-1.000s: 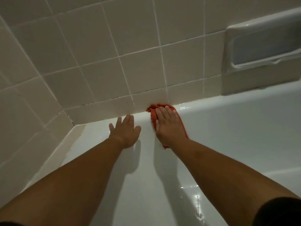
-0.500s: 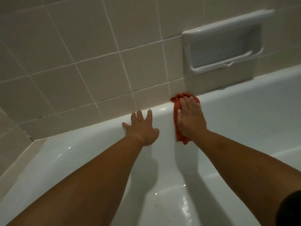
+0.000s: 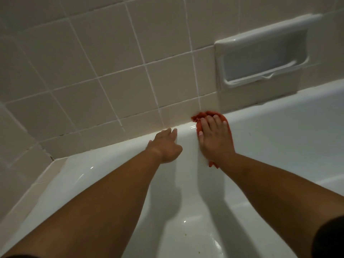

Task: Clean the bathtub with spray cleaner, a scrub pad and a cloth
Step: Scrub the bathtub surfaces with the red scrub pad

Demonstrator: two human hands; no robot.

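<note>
From the head camera we look down along both bare forearms into a white bathtub [image 3: 279,146], whose far rim meets a wall of pale square tiles [image 3: 111,71].

Our right hand [image 3: 214,140] lies flat on an orange-red cloth [image 3: 197,117], fingers straight and slightly spread, pressing it against the upper part of the tub's far side. Nothing is curled round the cloth or pinching it; the palm and fingers simply bear on it. The cloth sits under the hand and is mostly hidden by it. We see it bunched just beyond the fingertips, where it touches the seam between rim and tile, then as a thin strip along the little-finger side, and as a small corner poking out below the wrist. The thumb rests at the cloth's left edge.

Our left hand [image 3: 165,146] is just beside it, to the left, apart from the cloth and holding nothing. It is laid open against the tub's far side, with the fingertips reaching up onto the rim close to the tile. A narrow band of bare white tub shows between the two hands.

Above and to the right of the cloth, a white recessed soap dish [image 3: 260,53] is set into the wall. A dark sleeve [image 3: 331,237] shows at the lower right edge. The tub's surface has a few glossy highlights, and both arms cast shadows on it.
</note>
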